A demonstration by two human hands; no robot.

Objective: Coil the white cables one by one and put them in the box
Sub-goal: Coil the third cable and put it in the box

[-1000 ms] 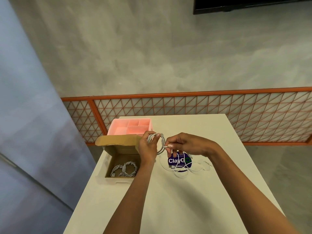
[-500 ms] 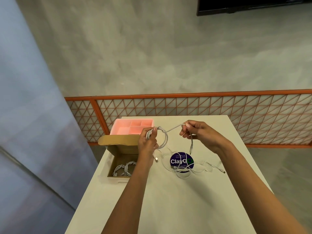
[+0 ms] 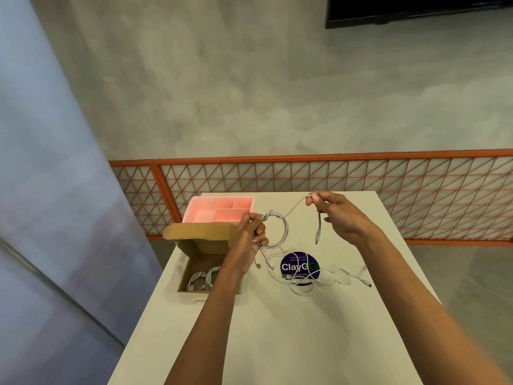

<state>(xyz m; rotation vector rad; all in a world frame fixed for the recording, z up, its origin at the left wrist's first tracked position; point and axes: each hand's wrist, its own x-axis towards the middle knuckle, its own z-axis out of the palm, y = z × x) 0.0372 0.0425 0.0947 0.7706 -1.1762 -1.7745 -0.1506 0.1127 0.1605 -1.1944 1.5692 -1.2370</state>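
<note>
My left hand (image 3: 251, 234) grips a partly coiled white cable (image 3: 281, 232) above the white table (image 3: 277, 329), just right of the open cardboard box (image 3: 205, 262). My right hand (image 3: 337, 215) pinches the same cable's free stretch up and to the right, and its plug end (image 3: 317, 234) dangles below the fingers. Coiled white cables (image 3: 201, 279) lie inside the box. A tangle of loose white cables (image 3: 316, 279) lies on the table over a round purple sticker (image 3: 299, 263).
A pink divided tray (image 3: 222, 211) stands behind the box at the table's far left. An orange lattice railing (image 3: 333, 182) runs beyond the far edge. The table's left edge drops off right beside the box.
My right hand has pulled the cable's free end up and out to the right, away from the left hand. The loop in my left hand hangs larger and looser.
</note>
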